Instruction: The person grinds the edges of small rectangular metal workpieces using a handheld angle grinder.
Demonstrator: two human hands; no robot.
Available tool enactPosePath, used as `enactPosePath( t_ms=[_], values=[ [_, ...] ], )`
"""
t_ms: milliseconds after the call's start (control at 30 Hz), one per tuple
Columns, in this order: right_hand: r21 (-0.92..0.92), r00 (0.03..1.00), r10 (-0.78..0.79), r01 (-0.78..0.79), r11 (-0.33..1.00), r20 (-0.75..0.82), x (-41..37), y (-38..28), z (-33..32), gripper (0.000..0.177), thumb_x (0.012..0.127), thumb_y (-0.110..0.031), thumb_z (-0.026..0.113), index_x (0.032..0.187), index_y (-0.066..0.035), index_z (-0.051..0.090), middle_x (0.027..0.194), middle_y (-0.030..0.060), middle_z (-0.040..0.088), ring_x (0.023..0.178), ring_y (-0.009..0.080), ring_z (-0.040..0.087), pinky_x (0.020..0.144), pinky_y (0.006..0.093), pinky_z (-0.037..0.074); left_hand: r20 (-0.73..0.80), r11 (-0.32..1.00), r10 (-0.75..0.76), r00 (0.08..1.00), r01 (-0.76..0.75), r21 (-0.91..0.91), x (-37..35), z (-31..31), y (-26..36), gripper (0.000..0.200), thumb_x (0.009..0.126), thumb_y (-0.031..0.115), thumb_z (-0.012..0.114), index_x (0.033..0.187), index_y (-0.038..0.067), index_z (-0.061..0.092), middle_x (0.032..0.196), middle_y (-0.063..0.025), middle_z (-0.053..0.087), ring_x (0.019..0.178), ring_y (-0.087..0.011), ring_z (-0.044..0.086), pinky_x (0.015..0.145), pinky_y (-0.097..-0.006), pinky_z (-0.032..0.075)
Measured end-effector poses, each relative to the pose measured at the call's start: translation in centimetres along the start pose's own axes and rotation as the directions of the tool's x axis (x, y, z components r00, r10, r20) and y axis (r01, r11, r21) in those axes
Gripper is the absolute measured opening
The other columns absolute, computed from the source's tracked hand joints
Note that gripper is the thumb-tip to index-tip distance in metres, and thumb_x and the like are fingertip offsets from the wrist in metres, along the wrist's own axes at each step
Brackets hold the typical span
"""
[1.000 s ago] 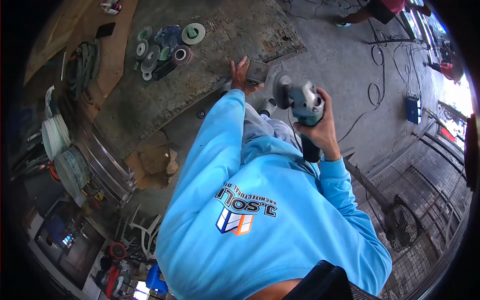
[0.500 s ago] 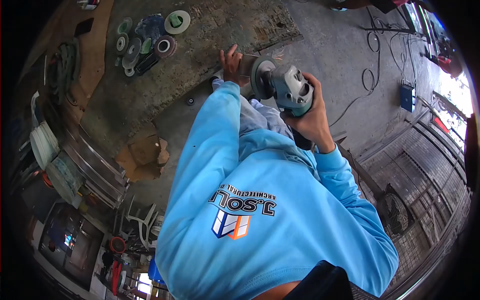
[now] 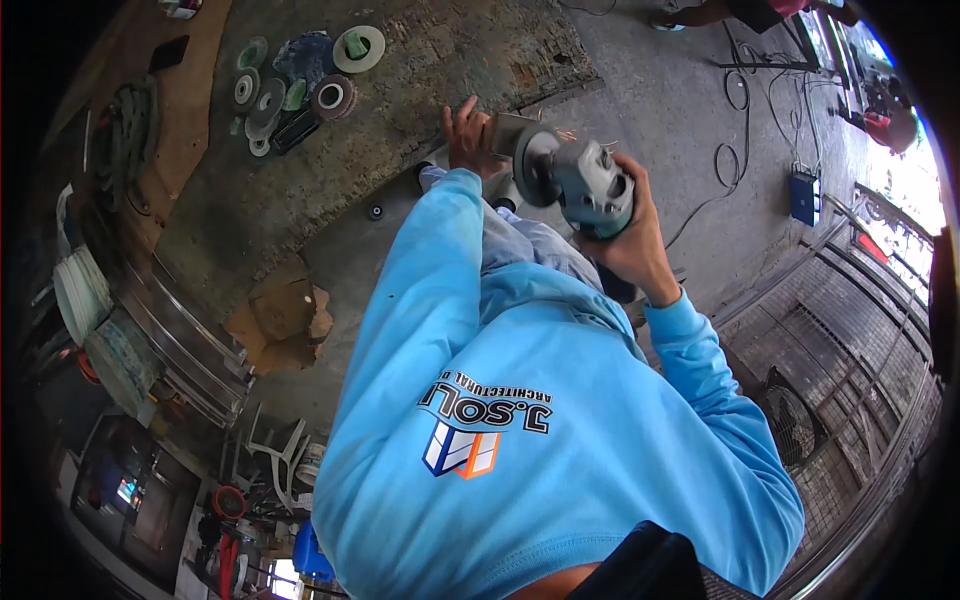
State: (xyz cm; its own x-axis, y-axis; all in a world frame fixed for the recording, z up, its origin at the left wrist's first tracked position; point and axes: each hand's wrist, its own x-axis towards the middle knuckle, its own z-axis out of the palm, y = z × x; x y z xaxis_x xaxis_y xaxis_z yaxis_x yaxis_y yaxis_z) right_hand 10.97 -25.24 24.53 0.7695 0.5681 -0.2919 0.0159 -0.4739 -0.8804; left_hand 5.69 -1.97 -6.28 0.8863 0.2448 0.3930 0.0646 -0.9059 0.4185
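My right hand [image 3: 637,235] is wrapped round the body of an angle grinder [image 3: 592,190], grey at the head with a green housing. The grinder's round disc [image 3: 536,164] meets a small brownish metal piece [image 3: 510,131], and a few sparks show just beyond it. My left hand [image 3: 468,138] holds the near left side of that piece, with one finger stretched upward. How the piece is supported underneath is hidden by the hand and disc.
A worn workbench [image 3: 430,70] carries several grinding discs [image 3: 333,97] and a blue cloth [image 3: 303,58]. A torn cardboard box [image 3: 280,315] lies at lower left. Cables [image 3: 735,160] coil on the floor, a fan [image 3: 790,420] stands at right, and another person [image 3: 740,12] is at the top.
The grinder and my right hand have shifted slightly right and down. The metal piece shows more above the disc, and my left hand has moved a little down with it.
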Motion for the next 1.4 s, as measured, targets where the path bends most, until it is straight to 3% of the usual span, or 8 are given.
enactPosePath(
  t_ms=[200,533,700,833,933,1200,1233,1400],
  values=[
    [-0.13,0.995,0.006,0.007,0.991,0.096,-4.2,-1.8,-0.1,0.099,0.063,-0.006,0.088,0.151,-0.013,0.042,0.126,0.0168,0.068,0.121,0.034,0.068,0.107,0.043,0.052,0.096,0.992,-0.08,0.992,0.088,-0.085,0.6,-1.7,0.8,0.071,0.059,0.048,0.095,0.116,0.023,0.061,0.111,-0.0027,0.057,0.145,-0.0351,0.047,0.121,-0.0784,0.02],
    [-0.043,0.999,0.048,-0.047,0.998,0.006,-1.4,-0.3,1.3,0.103,0.064,-0.001,0.088,0.154,-0.01,0.038,0.133,0.0123,0.06,0.124,0.0243,0.061,0.109,0.0376,0.049,0.035,0.995,-0.037,0.999,0.04,-0.089,0.3,-1.5,0.3,0.084,0.055,0.052,0.097,0.125,0.029,0.056,0.114,-0.0012,0.056,0.148,-0.0341,0.043,0.122,-0.0777,0.018],
    [-0.075,0.997,-0.021,0.016,0.997,-0.071,-0.1,-0.6,1.1,0.098,0.064,-0.007,0.089,0.15,-0.012,0.043,0.128,0.0165,0.067,0.12,0.031,0.067,0.106,0.042,0.052,-0.031,0.969,-0.064,0.997,0.055,-0.24,0.4,-1.4,0.3,0.088,0.054,0.055,0.096,0.128,0.031,0.054,0.114,-0.0014,0.055,0.147,-0.0344,0.043,0.122,-0.0775,0.018],
    [-0.224,0.998,-0.036,0.047,0.973,0.054,-2.3,-2.6,0.7,0.097,0.065,-0.006,0.088,0.15,-0.012,0.042,0.125,0.0191,0.07,0.118,0.0367,0.071,0.103,0.044,0.056,-0.132,0.994,0.059,0.99,-0.071,-0.087,0.3,-1.2,-0.1,0.088,0.054,0.055,0.095,0.128,0.031,0.055,0.114,-0.001,0.055,0.147,-0.035,0.043,0.122,-0.0774,0.018],
    [-0.244,0.993,-0.03,0.058,0.968,0.117,-3.4,-4.0,0.4,0.096,0.066,-0.005,0.087,0.15,-0.012,0.042,0.123,0.0197,0.072,0.116,0.04,0.073,0.102,0.0458,0.057,-0.12,0.939,-0.054,0.991,0.01,-0.345,0.4,-1.7,0.4,0.084,0.054,0.055,0.095,0.126,0.031,0.057,0.114,-0.0007,0.056,0.146,-0.0343,0.043,0.123,-0.0771,0.017],
    [-0.345,0.99,-0.138,0.141,0.928,0.034,-0.5,-3.6,0.2,0.097,0.067,-0.006,0.089,0.15,-0.014,0.041,0.125,0.0193,0.072,0.116,0.0424,0.073,0.1,0.0472,0.059,0.105,0.993,-0.076,0.992,0.085,-0.087,0.3,-1.1,0.2,0.078,0.058,0.056,0.094,0.123,0.032,0.059,0.115,0.0008,0.057,0.15,-0.0311,0.037,0.126,-0.0732,0.011],
    [-0.284,1.0,-0.024,0.023,0.959,0.0,-0.1,-4.0,0.2,0.096,0.064,-0.002,0.087,0.151,-0.012,0.045,0.131,0.0166,0.067,0.123,0.0338,0.068,0.108,0.0425,0.052,0.108,0.992,-0.077,0.991,0.087,-0.09,0.1,-1.0,0.2,0.078,0.058,0.056,0.094,0.123,0.032,0.059,0.115,0.0008,0.057,0.15,-0.0311,0.037,0.126,-0.0732,0.011],
    [-0.318,0.998,-0.005,0.026,0.948,0.066,-0.1,-4.7,-0.2,0.095,0.066,-0.003,0.087,0.15,-0.013,0.045,0.131,0.0169,0.069,0.124,0.0361,0.069,0.106,0.0433,0.054,0.127,0.996,-0.085,0.988,0.089,-0.029,0.0,-0.7,0.2,0.076,0.058,0.056,0.093,0.123,0.032,0.059,0.116,0.0017,0.058,0.15,-0.031,0.037,0.127,-0.0723,0.01]
  ],
)
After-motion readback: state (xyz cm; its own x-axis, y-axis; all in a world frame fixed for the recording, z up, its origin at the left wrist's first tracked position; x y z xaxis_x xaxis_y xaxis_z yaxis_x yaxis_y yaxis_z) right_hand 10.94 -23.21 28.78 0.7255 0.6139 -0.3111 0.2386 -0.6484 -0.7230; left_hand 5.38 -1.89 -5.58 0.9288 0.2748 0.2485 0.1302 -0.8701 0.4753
